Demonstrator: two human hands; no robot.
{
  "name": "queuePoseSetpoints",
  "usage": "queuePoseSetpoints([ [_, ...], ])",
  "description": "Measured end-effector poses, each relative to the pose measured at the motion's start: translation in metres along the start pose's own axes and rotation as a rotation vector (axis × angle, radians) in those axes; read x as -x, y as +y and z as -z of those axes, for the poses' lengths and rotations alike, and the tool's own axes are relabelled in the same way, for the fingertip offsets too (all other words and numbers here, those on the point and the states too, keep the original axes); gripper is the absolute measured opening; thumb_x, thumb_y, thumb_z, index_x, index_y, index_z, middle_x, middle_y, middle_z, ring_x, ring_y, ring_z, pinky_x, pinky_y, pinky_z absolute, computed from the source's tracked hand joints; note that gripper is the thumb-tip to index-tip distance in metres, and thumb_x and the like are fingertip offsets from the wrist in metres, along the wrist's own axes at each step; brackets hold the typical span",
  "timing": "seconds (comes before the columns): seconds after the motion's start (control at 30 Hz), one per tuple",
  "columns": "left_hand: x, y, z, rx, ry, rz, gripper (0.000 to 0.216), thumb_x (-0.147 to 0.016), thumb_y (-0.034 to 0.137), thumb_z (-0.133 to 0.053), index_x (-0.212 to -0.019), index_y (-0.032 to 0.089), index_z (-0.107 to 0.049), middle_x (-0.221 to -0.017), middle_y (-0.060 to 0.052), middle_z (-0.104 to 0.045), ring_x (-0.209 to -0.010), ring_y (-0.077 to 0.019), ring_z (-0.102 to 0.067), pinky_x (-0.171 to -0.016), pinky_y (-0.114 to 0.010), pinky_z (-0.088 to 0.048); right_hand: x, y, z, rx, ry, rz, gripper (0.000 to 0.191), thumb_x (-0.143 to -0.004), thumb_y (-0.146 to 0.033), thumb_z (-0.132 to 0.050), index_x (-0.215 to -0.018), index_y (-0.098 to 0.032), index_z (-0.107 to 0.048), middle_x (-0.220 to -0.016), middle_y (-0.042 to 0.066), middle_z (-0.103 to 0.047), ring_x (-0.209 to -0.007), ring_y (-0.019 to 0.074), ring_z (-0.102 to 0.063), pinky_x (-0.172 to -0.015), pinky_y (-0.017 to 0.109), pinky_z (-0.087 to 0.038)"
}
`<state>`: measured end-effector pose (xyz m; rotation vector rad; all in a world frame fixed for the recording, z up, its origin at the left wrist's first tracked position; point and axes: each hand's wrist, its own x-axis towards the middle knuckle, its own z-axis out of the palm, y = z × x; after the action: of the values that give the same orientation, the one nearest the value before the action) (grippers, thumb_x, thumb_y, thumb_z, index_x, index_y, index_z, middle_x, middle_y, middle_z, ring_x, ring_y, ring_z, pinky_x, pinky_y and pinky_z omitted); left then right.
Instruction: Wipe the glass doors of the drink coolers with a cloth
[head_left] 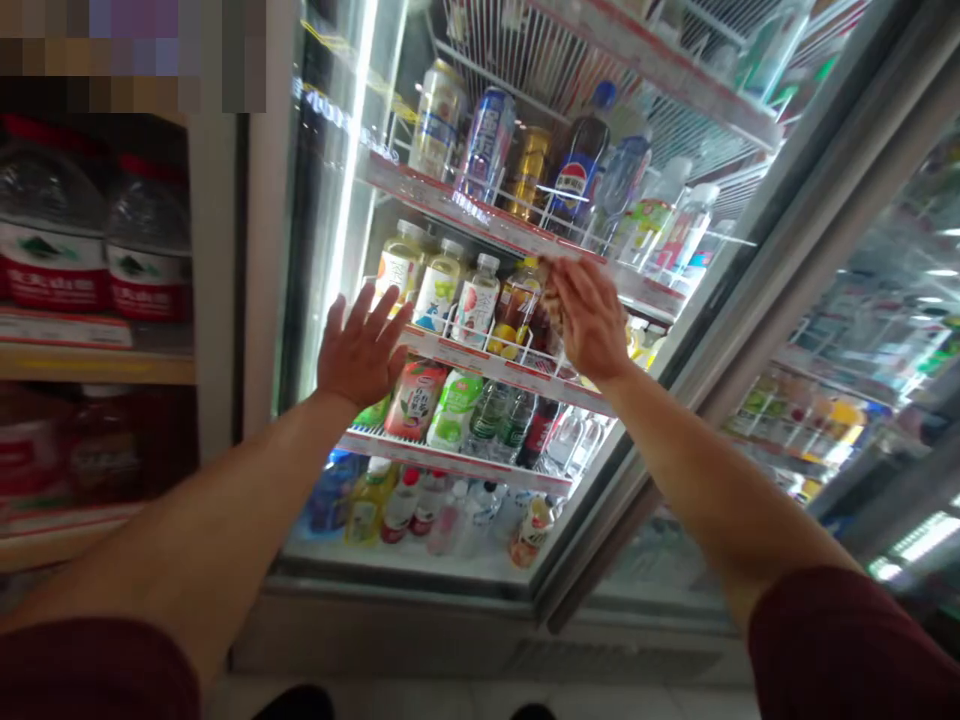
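Note:
Both my arms reach out to the glass door (322,200) of a lit drinks fridge, where light and lettering reflect. On the left, my left hand (361,350) has its fingers spread and holds nothing; I cannot tell whether it touches the glass. Higher and to the right, my right hand (596,318) has its fingers together over a crumpled brownish cloth (553,300), which is partly hidden and blurred. Behind the hands, a shelf bears bottles with pale labels, among them a white-capped bottle (476,300) and a yellow-capped tea bottle (516,308).
A metal door frame (675,400) runs slantwise on the right, with another stocked fridge beyond it. To the left, a wooden shelf (97,362) carries large red-capped water bottles (146,240). Above the hands stand cans and a cola bottle (581,155). Dark shoes (296,703) show at the bottom.

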<state>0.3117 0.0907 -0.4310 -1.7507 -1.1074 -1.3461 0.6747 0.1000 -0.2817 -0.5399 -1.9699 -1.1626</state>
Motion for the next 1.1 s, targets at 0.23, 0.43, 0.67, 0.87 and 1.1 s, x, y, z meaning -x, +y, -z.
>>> queuePoseSetpoints([
  [0.23, 0.001, 0.001, 0.001, -0.009, 0.015, -0.017, 0.058, -0.108, 0.041, -0.046, -0.162, 0.019, -0.051, -0.174, -0.009, -0.042, -0.17, -0.0277, -0.019, -0.14, -0.055, -0.005, -0.023, -0.029, -0.019, 0.068, 0.06, -0.053, 0.057, -0.112, -0.022, -0.031, -0.166, -0.022, -0.046, -0.168, 0.007, -0.052, -0.165, 0.0265, -0.036, -0.137, 0.052, -0.036],
  [0.43, 0.001, 0.001, 0.0, 0.046, 0.016, 0.028, 0.06, -0.105, 0.041, -0.05, -0.164, 0.027, -0.05, -0.173, -0.01, -0.043, -0.168, -0.0309, -0.025, -0.14, -0.06, -0.009, -0.055, -0.015, -0.021, 0.057, 0.014, -0.081, 0.055, -0.113, -0.025, -0.029, -0.165, -0.021, -0.047, -0.17, 0.008, -0.048, -0.167, 0.0273, -0.032, -0.139, 0.058, -0.027],
  [0.67, 0.002, -0.004, -0.001, -0.011, 0.018, -0.03, 0.064, -0.106, 0.038, -0.054, -0.167, 0.026, -0.044, -0.176, -0.006, -0.037, -0.17, -0.0268, -0.017, -0.141, -0.055, -0.005, -0.068, -0.057, -0.035, 0.012, -0.103, -0.085, 0.065, -0.105, -0.018, -0.033, -0.168, -0.026, -0.043, -0.175, 0.003, -0.046, -0.17, 0.025, -0.027, -0.141, 0.054, -0.021],
  [0.87, 0.003, -0.003, 0.0, -0.021, 0.027, -0.017, 0.063, -0.106, 0.04, -0.052, -0.167, 0.028, -0.045, -0.176, -0.005, -0.038, -0.17, -0.0275, -0.019, -0.142, -0.055, -0.005, -0.123, -0.035, -0.023, 0.03, 0.013, -0.291, 0.066, -0.103, -0.016, -0.034, -0.166, -0.027, -0.048, -0.176, 0.0, -0.043, -0.17, 0.0282, -0.026, -0.142, 0.058, -0.019],
  [1.1, 0.003, 0.0, 0.0, -0.021, 0.005, 0.019, 0.062, -0.106, 0.043, -0.049, -0.166, 0.026, -0.048, -0.176, -0.006, -0.037, -0.17, -0.0281, -0.017, -0.141, -0.056, -0.003, -0.127, -0.086, -0.045, 0.003, -0.105, -0.028, 0.065, -0.104, -0.018, -0.038, -0.168, -0.03, -0.045, -0.174, -0.004, -0.047, -0.168, 0.0249, -0.031, -0.143, 0.053, -0.018],
])
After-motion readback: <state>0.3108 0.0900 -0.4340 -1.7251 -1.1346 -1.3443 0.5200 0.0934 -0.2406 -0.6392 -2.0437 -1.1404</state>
